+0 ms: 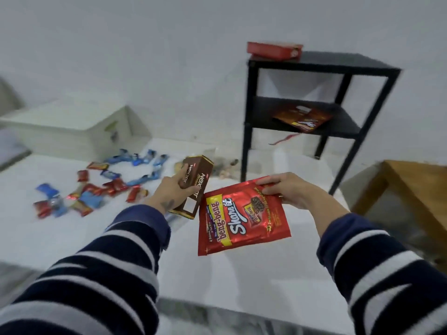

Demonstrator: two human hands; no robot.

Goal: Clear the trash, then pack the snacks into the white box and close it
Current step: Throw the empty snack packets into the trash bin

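Single head-worn wide-angle view, looking forward and down over the white table (242, 274). Both striped sleeves enter from the bottom corners, hands close to the lens at centre. Black shelf unit (321, 66) and white wall sit farther back; edges bend and blur.

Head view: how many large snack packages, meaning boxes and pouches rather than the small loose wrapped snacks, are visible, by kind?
Red pouches: 2, one in the right hand (Beng-Beng pouch), one on the lower shelf
Brown boxes: 1, Nextar box in the left hand
Red boxes: 1, on the black stand
Total: 4
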